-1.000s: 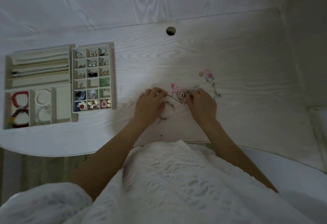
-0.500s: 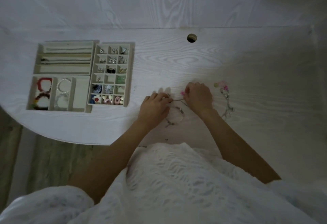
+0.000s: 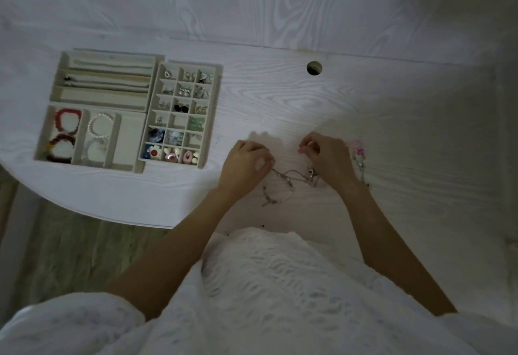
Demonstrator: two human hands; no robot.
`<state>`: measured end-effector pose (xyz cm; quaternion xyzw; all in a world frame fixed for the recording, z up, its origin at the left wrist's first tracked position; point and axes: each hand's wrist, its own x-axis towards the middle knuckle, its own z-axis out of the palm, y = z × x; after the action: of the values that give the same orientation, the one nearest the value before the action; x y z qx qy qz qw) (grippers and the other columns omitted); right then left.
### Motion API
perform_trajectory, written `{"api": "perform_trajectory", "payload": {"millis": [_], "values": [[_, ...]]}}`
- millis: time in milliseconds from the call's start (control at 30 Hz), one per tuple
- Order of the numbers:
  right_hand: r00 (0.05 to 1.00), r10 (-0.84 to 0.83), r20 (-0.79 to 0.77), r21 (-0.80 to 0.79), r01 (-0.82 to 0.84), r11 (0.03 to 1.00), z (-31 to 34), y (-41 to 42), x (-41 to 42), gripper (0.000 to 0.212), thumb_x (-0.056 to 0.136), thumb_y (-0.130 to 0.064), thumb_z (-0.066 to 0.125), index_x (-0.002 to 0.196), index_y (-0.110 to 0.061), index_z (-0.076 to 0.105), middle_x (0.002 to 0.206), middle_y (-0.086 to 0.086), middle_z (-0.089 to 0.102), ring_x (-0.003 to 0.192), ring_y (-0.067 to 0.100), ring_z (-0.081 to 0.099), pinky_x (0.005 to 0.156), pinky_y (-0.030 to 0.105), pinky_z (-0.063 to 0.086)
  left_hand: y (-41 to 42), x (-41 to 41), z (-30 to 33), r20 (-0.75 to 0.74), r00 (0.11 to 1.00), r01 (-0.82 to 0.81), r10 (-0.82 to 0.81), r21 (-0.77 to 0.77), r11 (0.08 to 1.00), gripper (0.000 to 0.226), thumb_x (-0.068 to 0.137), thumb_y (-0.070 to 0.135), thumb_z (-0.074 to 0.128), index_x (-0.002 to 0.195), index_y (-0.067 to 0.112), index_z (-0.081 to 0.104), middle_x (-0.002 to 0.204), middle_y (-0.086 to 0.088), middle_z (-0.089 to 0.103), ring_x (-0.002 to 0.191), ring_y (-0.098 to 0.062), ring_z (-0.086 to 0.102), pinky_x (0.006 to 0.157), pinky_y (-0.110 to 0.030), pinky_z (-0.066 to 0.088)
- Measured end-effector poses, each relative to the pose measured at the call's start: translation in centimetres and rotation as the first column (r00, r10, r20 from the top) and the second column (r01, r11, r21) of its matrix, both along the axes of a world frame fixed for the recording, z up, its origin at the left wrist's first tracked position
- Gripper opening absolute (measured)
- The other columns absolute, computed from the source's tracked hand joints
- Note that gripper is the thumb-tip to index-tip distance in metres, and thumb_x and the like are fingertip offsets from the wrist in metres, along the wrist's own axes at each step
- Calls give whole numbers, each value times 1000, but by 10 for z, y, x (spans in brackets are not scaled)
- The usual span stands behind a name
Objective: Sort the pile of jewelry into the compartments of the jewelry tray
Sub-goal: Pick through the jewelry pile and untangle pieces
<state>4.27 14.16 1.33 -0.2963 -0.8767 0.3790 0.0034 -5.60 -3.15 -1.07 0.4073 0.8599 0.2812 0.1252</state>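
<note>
While the tangled chains (image 3: 283,186) lie on the table (image 3: 308,107) between and just below our hands, a pink beaded strand (image 3: 358,155) rests just right of the right hand (image 3: 329,159). Bare table separates the hands from the jewelry tray (image 3: 179,113) at left; the table's curved edge runs near the left wrist. Our left hand (image 3: 245,165) pinches a chain end; the right pinches a small pink piece.

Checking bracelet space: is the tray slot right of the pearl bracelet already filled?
No, the slot beside the pearl bracelet shows only bare lining.
</note>
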Motion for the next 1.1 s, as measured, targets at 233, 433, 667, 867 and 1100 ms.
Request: {"api": "perform_trajectory", "payload": {"millis": [233,433,667,867,1100], "values": [[953,229,-199,73,-219,973,36,-61,-52,9,82,-18,67,90,-19,70,80,0,63,66,15,60,63,35,51,-35,-33,44,831,556,-305,-1,206,930,30,90,3,59,117,15,57,101,-1,69,97,-9,66,85,-22,51],[945,249,-212,-59,-267,962,34,-118,-125,12,77,-14,72,85,-12,62,73,-4,64,65,12,60,61,28,49,-102,-82,48,823,505,-578,261,98,810,13,83,4,68,94,10,68,80,2,70,74,-5,64,67,-20,51],[994,72,-81,-152,-84,985,0,-149,-193,6,79,-19,72,76,-14,70,72,-3,66,68,9,59,64,19,41,-122,-161,30,430,789,-494,438,21,869,14,79,11,74,82,24,69,78,8,69,71,3,63,74,-18,53],[1000,12,-17,-171,-15,985,1,-153,-212,9,81,-29,71,80,-20,70,74,-10,62,69,2,56,59,6,34,-123,-180,20,284,918,-277,278,-43,960,29,86,11,63,114,19,67,97,6,59,90,-11,53,80,-15,43],[999,-35,29,-238,41,970,-4,-154,-210,8,81,-28,71,84,-20,72,75,-9,63,71,4,56,64,12,37,-130,-176,5,154,951,-260,267,-66,963,16,80,23,74,95,18,73,100,-2,63,100,-25,50,79,-21,28]]}}
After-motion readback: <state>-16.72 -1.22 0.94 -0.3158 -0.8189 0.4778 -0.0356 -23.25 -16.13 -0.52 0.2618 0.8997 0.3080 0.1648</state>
